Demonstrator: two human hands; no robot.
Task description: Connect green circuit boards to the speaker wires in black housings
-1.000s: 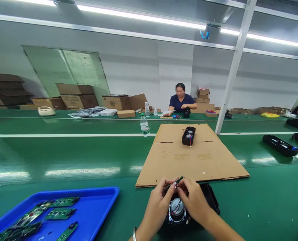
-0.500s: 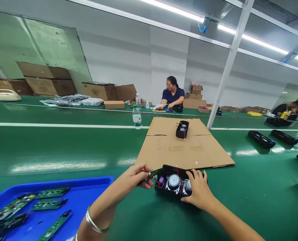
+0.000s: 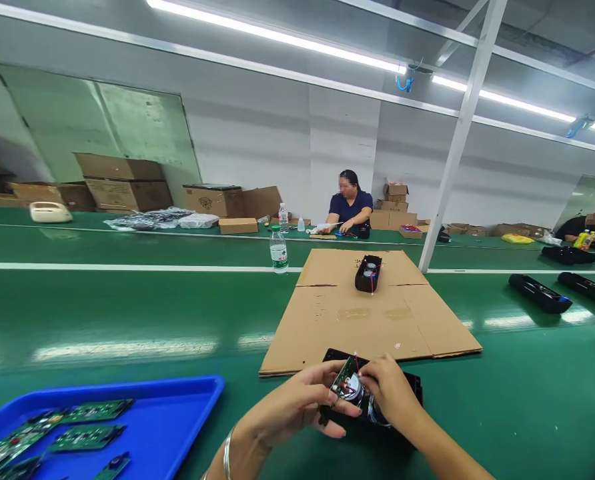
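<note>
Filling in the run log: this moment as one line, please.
left hand: holds circuit board | right hand: beside it, hold unclear | beneath: black speaker box | on left: blue tray with boards

On the bench [image 3: 507,407], we had a speaker [image 3: 376,415] before us, with a board [image 3: 344,375] over it, between our left hand [image 3: 305,398] and our right hand [image 3: 390,387]. Left of us lay a tray [image 3: 167,427], loose boards [image 3: 87,438] in it. Just behind our speaker we had a cardboard sheet [image 3: 357,337], a second speaker [image 3: 368,275] on its far half. A bottle [image 3: 279,255] stood left of the sheet's far end, a post [image 3: 460,143] right; farther right lay two cases [image 3: 540,294]. Beyond, across from us, was a person [image 3: 350,205].
</note>
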